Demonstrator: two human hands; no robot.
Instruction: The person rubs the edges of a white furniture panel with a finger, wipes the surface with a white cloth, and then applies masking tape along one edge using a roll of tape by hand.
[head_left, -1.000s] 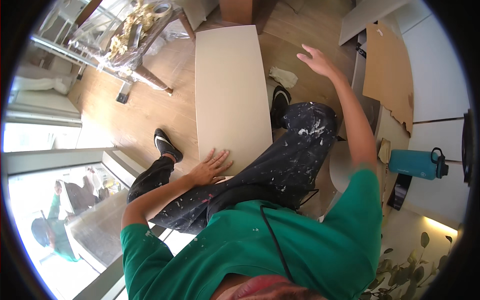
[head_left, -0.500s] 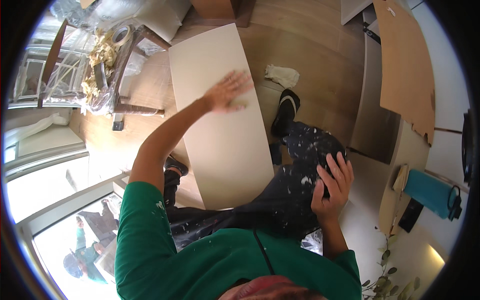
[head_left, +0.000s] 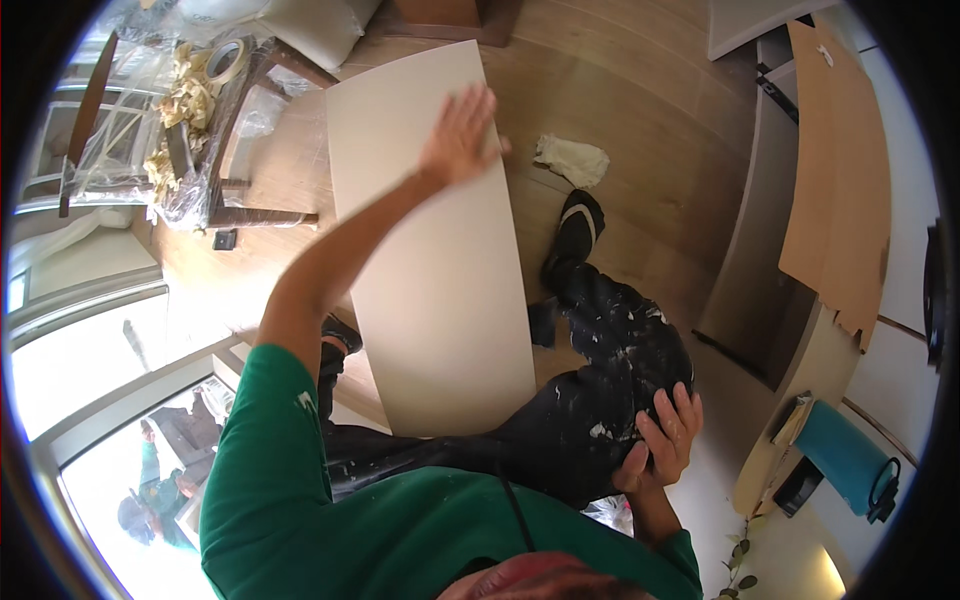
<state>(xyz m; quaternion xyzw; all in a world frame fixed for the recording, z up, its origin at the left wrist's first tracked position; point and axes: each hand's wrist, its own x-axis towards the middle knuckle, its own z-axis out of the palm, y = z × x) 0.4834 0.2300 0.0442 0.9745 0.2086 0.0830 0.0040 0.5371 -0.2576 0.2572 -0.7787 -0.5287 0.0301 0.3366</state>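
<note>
A long pale board (head_left: 430, 300) lies lengthwise before me, its near end at my lap. Over its far part, near the right edge, my left hand (head_left: 462, 138) is laid out flat with fingers outstretched and nothing in it. Whether the whole palm touches the surface, I cannot tell. My right hand (head_left: 664, 436) is beside my bent right knee, against the paint-spattered dark trousers (head_left: 630, 350). Its fingers are spread and loosely curved, and it holds nothing.
A crumpled white cloth (head_left: 572, 160) lies on the wooden floor beyond my right shoe (head_left: 578, 228). At the left stands a plastic-wrapped chair (head_left: 225, 150) bearing a tape roll (head_left: 227, 62). On the right are a cabinet with brown cardboard (head_left: 835, 170) and a teal bottle (head_left: 845, 452).
My left hand has slid farther toward the board's far end, its fingers now pointing more away from me. My right hand stays by the knee. The whole view has shifted slightly.
</note>
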